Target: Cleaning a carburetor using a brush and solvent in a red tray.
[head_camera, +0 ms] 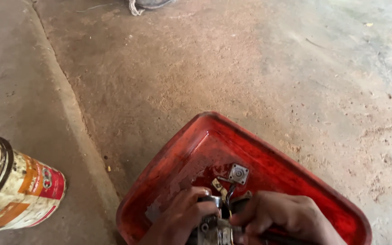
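Observation:
A worn red tray (291, 170) lies on the dirt floor at the bottom of the head view. Over it, both my hands grip a small grey metal engine part (215, 224) with dark hoses. My left hand (181, 215) wraps its left side, fingers curled on the top. My right hand (283, 217) clasps its right side and a dark handle-like piece running to the right. A small square metal plate (238, 173) with a round centre and a little brass piece (217, 183) lie in the tray just beyond my fingers. The lower half of the part is cut off by the frame.
A dirty paint can (17, 190) with a red and orange label lies tilted at the left edge. A raised concrete seam (71, 104) runs diagonally from top left toward the tray. Frayed white cord (135, 7) and a dark object sit at the top edge.

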